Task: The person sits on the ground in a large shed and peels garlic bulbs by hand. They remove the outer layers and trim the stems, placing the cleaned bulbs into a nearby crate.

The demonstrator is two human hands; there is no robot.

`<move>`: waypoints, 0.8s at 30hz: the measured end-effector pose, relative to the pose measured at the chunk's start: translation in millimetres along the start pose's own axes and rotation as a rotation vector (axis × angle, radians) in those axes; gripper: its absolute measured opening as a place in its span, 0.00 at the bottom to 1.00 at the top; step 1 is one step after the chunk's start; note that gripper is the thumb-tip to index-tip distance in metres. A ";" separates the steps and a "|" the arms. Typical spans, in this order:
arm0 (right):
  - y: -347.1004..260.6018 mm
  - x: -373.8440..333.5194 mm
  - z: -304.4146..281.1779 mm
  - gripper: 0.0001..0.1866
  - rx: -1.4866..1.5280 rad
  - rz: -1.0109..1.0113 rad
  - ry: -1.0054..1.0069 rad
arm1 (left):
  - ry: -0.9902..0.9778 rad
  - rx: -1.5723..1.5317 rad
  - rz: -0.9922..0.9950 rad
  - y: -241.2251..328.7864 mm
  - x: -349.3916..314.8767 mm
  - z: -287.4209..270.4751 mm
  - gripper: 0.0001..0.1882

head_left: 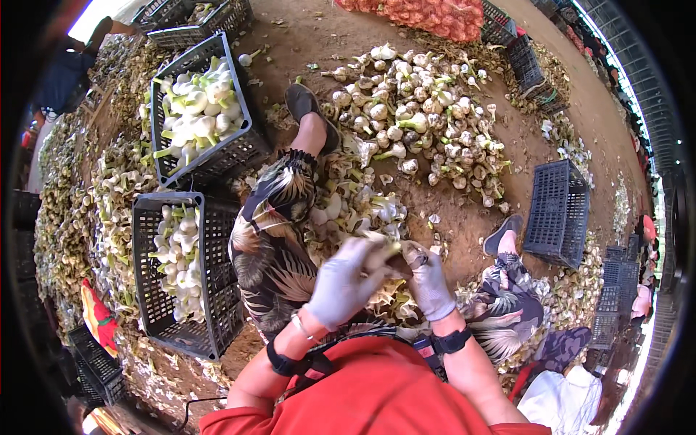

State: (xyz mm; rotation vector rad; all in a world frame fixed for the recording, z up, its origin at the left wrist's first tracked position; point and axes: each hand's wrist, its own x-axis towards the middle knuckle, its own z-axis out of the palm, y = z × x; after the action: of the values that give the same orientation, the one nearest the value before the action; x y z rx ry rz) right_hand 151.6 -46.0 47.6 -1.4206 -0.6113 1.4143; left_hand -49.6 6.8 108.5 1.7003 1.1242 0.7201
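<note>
Centre of frame: one pale, green-stemmed garlic bulb (378,254) between two white-gloved hands. The left hand (344,284) curls around it; whether the right hand (431,284) grips or merely touches it cannot be told. Left: two black latticed plastic crates (222,293) containing numerous cream-white bulbs (206,105). Upper centre: one heap of soil-stained bulbs (420,109).

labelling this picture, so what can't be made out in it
All in the head view:
- held garlic: outline blurred, partly covered by the left fingers
- person at upper left: cut off by the dark rim
- upper-left crate: bottom hidden under its bulbs
</note>
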 end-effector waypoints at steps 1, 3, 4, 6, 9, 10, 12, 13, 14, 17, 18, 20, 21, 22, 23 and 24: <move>-11.1 1.9 2.4 0.18 -0.001 0.038 -0.058 | 0.153 0.013 -0.005 -0.5 -0.2 -14.1 0.26; -18.7 15.1 -8.8 0.18 0.002 0.128 -0.103 | 0.464 0.143 -0.016 -2.7 -1.9 -57.3 0.21; -13.6 24.3 -22.3 0.18 0.006 0.178 -0.082 | 0.615 0.256 -0.020 -12.2 -3.6 -88.7 0.18; 4.1 50.1 -45.4 0.16 -0.135 0.158 0.079 | 0.881 0.448 -0.019 -30.9 -14.9 -144.7 0.17; 51.1 95.5 -101.2 0.14 -0.269 0.206 0.246 | 1.045 0.493 -0.170 -52.3 -48.1 -198.1 0.16; 65.5 109.0 -120.0 0.13 -0.348 0.248 0.320 | 1.120 0.343 -0.124 -45.0 -43.2 -190.3 0.16; 83.1 134.3 -135.6 0.13 -0.522 0.147 0.349 | 0.909 0.211 -0.049 -44.9 -35.2 -162.9 0.17; 89.0 148.0 -135.5 0.13 -0.591 0.053 0.358 | 0.748 0.063 -0.119 -45.2 -22.2 -135.4 0.17; 92.9 161.7 -137.6 0.14 -0.659 -0.042 0.370 | 0.580 -0.083 -0.186 -40.5 -5.6 -103.1 0.17; 67.8 196.4 -90.5 0.15 -0.697 -0.227 0.280 | 0.272 -0.283 -0.371 -75.9 32.6 -5.4 0.17; 58.7 212.1 -73.8 0.18 -0.777 -0.289 0.241 | 0.304 -0.339 -0.374 -109.1 28.1 29.9 0.19; 30.3 231.2 -26.2 0.24 -0.744 -0.146 0.128 | 0.296 -0.198 -0.589 -148.6 17.8 61.0 0.28; 27.6 243.2 -12.0 0.26 -0.881 -0.243 0.144 | 0.341 -0.162 -0.685 -171.9 7.6 71.4 0.28; 18.2 254.0 6.9 0.27 -0.904 -0.231 0.074 | 0.398 -0.120 -0.787 -191.5 -1.5 76.7 0.28; 12.8 261.6 21.9 0.27 -0.941 -0.235 0.054 | 0.346 -0.106 -0.910 -202.8 -1.3 75.1 0.32; 16.0 270.8 40.1 0.28 -0.954 -0.194 -0.007 | 0.386 -0.170 -0.959 -202.4 1.0 74.4 0.33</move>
State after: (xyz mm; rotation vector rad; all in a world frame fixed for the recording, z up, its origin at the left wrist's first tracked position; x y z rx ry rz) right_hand 160.4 198.2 -76.8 -1.9918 -1.5110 0.9821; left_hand -59.7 6.8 -106.9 0.7173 1.8703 0.4911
